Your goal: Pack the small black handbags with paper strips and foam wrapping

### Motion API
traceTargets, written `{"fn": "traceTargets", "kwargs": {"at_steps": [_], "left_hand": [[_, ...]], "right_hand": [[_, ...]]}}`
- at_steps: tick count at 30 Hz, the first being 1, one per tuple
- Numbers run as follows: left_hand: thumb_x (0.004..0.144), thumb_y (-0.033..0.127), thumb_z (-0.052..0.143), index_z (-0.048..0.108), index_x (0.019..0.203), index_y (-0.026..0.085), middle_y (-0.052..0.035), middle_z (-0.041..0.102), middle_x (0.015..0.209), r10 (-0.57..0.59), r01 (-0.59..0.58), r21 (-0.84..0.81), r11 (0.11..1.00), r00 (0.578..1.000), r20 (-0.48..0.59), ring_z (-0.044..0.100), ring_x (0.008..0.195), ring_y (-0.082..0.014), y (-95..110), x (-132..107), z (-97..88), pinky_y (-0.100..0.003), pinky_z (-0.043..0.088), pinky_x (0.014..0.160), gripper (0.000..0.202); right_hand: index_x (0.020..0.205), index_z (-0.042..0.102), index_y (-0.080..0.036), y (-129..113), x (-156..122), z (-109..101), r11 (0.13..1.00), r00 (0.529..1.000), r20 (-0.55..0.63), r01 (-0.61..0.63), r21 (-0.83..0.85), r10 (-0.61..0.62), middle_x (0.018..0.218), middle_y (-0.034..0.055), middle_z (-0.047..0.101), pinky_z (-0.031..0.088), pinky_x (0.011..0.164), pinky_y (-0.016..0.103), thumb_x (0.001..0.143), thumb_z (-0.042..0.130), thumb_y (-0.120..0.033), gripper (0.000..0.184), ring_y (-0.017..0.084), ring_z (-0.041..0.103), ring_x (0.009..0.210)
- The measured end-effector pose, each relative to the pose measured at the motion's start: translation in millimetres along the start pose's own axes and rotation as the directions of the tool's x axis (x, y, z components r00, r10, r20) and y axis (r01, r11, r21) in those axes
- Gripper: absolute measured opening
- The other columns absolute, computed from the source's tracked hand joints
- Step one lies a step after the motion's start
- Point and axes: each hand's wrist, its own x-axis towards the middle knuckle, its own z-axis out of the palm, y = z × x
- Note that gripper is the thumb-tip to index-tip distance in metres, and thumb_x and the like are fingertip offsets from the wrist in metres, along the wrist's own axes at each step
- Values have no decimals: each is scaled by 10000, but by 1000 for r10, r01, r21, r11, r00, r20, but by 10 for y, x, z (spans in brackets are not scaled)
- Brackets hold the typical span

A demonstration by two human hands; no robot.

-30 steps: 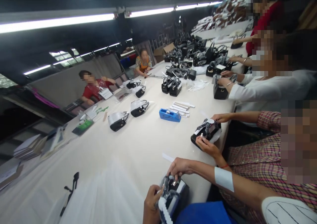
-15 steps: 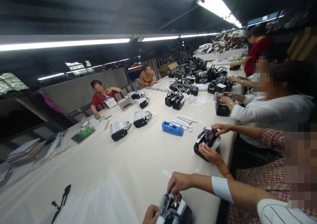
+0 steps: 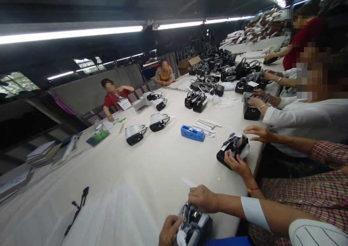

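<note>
Black boxy handbag with plastic-wrapped handles sits on the long white table, left hand clamped at its side, right hand gripping its top, blue plastic tape dispenser well beyond.

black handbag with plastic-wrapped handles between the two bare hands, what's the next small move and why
I'd probably smooth the crinkled, shiny plastic wrap on the black handbag with the right hand: its fingers are at the wrapped handles, and the left hand is at the bag's side, well placed to steady it.
</note>
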Motion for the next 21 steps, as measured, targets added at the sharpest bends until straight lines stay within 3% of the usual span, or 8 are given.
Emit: {"fn": "traceTargets", "kwargs": {"at_steps": [4,10,13,17,19,21], "left_hand": [[872,186,457,584,1233,278,-79,631,967,40,-40,-4,999,986,161,615,891,-170,70,68,-146,-291,540,768,393],[862,156,493,628,1167,211,-91,649,977,2,4,-36,999,987,161,626,906,-171,62,212,-204,-304,542,795,337],[858,145,498,654,1108,198,-83,655,958,15,-10,-29,1000,986,167,634,889,-167,56,247,-222,-290,541,782,300],[859,157,506,675,1035,183,-76,644,933,20,-20,-4,1000,984,176,629,868,-161,63,269,-232,-278,532,763,246],[858,166,512,676,1020,184,-70,638,934,5,-6,3,1000,984,179,622,876,-161,58,263,-219,-278,524,765,231],[854,176,517,676,985,185,-61,633,930,-9,9,2,1000,985,170,618,872,-161,41,246,-199,-277,517,760,206]], "right_hand": [[780,574,-174,-65,-84,-38,999,999,-9,-41,-7,41,706,47,585,353,560,222,843,421,-147,168,145,515,647],[940,646,-183,-8,-34,-79,913,958,68,-288,290,280,865,34,672,404,662,202,833,475,-157,203,119,586,725],[859,700,-184,85,28,-56,743,892,128,-433,511,433,827,7,696,427,711,195,780,545,-169,175,113,612,751],[763,727,-115,237,45,78,362,776,312,-557,747,548,674,9,676,436,597,185,677,628,-208,161,111,589,618],[775,729,-103,287,51,148,247,761,373,-559,791,530,649,2,663,428,570,182,654,635,-216,191,104,570,590],[789,726,-102,306,76,198,213,768,392,-552,806,506,616,-13,637,405,543,174,654,628,-213,200,92,542,562]]}}
